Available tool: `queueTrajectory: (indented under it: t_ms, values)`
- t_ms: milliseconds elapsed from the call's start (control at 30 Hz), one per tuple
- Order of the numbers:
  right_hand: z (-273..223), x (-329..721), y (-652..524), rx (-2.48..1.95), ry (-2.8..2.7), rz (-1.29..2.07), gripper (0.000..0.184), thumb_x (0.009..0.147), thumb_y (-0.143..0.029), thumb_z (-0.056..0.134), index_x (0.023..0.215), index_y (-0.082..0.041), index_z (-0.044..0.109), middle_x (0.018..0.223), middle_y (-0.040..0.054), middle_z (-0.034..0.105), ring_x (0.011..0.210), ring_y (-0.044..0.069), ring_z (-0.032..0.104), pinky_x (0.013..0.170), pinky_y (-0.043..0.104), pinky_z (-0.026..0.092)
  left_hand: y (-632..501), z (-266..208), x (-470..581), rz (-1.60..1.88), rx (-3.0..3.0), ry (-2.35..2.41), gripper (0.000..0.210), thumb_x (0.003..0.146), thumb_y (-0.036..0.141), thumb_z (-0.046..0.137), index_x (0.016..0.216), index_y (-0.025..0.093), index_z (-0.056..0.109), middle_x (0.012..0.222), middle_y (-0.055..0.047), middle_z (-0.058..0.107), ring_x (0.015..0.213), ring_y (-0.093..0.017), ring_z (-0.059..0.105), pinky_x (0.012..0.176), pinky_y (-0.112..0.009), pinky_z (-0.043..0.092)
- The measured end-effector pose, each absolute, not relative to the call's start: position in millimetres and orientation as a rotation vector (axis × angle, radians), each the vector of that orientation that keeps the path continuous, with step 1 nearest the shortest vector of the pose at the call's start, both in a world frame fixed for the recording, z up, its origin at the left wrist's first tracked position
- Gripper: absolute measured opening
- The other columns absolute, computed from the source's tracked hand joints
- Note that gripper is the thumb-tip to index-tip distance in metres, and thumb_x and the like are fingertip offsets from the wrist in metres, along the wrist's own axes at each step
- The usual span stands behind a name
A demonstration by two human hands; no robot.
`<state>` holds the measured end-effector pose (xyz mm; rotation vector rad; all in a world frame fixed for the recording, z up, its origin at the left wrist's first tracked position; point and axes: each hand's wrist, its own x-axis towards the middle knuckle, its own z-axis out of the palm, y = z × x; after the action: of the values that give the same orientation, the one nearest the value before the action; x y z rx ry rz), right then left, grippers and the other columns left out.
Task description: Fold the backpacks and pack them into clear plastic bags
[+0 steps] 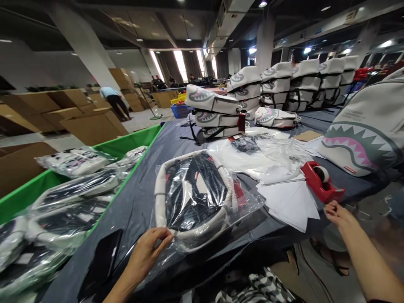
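A white backpack (193,191), its dark padded straps facing up, lies in a clear plastic bag (217,223) on the dark-covered table. My left hand (151,246) is at the bag's near left corner, fingers curled and thumb against the plastic. Off to the right, my right hand (337,213) has its fingertips pinched together at the front end of a red tape dispenser (322,184). Whatever those fingertips hold is too small to make out. Beside the dispenser, white paper sheets (288,204) lie fanned out.
Stacked white backpacks (217,118) stand along the table's back, with a larger shark-mouth backpack (362,130) at right. A dark phone-like slab (102,259) lies near left. Bagged backpacks fill a green-walled bin (132,141). A person (113,99) bends near cardboard boxes (93,126).
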<state>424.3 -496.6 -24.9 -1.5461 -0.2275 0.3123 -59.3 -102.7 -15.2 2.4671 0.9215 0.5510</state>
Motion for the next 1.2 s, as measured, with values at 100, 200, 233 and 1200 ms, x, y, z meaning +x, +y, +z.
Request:
queueTrajectory:
  t_ms: [100,200,233,1200]
  values:
    - [-29,363,-433,-1.466,-0.31,0.534,0.059,0.077,-0.063,0.067,0.061,-0.023,0.027,0.051,-0.0084,0.022,0.043,0.008,0.018,0.036,0.019,0.021,-116,-4,-57,0.51,2.489,0.932,0.054,0.09,0.069,0.046,0.074,0.023,0.071,0.079,-0.006,0.074,0.079,-0.024,0.068,0.077,-0.033,0.052]
    - [-6,293,-367,-1.432,-0.691,0.769,0.053,0.081,-0.068,0.067,0.068,-0.023,0.043,0.056,-0.0076,0.031,0.048,0.009,0.025,0.042,0.021,0.028,-126,7,-49,0.334,2.584,0.944,0.036,0.096,0.044,0.052,0.075,0.019,0.069,0.08,-0.008,0.073,0.083,-0.024,0.065,0.08,-0.034,0.048]
    - [4,273,-345,-1.436,-0.916,0.821,0.05,0.084,-0.069,0.065,0.071,-0.023,0.047,0.058,-0.0064,0.035,0.05,0.009,0.03,0.045,0.022,0.031,-126,8,-46,0.307,2.584,0.97,0.029,0.095,0.038,0.056,0.077,0.019,0.07,0.083,-0.007,0.073,0.086,-0.023,0.065,0.083,-0.033,0.047]
    - [20,165,-168,-1.789,-2.49,0.322,0.021,0.084,-0.043,0.066,0.083,-0.025,0.054,0.078,0.0003,0.067,0.072,0.019,0.062,0.061,0.028,0.032,-104,-9,-41,0.349,2.408,0.943,0.017,0.09,0.025,0.068,0.075,0.019,0.07,0.075,-0.001,0.069,0.087,-0.018,0.06,0.082,-0.024,0.041]
